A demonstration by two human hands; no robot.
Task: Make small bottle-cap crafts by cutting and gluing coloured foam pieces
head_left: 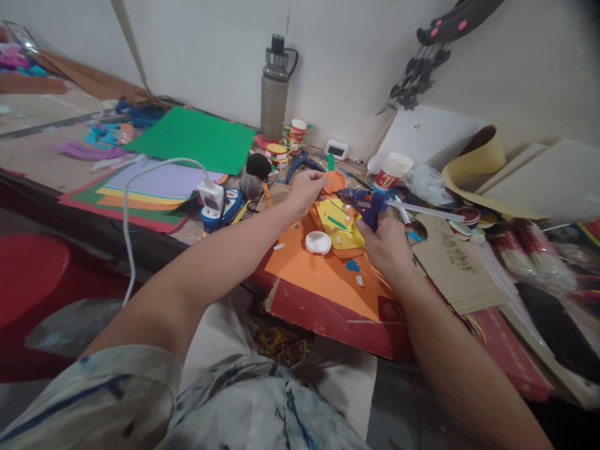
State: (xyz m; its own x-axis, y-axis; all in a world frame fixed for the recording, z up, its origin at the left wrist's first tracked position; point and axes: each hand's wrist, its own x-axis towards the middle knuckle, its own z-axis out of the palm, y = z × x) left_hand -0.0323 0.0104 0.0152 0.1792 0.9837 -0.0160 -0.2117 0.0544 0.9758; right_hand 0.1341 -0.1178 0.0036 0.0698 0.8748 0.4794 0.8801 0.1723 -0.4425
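My right hand (385,242) is closed around a blue hot glue gun (366,203), its nozzle pointing left toward an orange paper piece (334,182). My left hand (305,189) pinches that orange piece at its left edge. Below them lies a yellow paper craft (338,225) with green strips, resting on an orange sheet (323,265). A white round lid (318,242) sits on the orange sheet just below my left hand.
A white charger and cable (212,194), a grey water bottle (274,94), green paper (197,139), stacked coloured sheets (140,194), a paper cup (392,172), cardboard (457,265) and bundled sticks (529,250) crowd the table. A red stool (28,275) stands at left.
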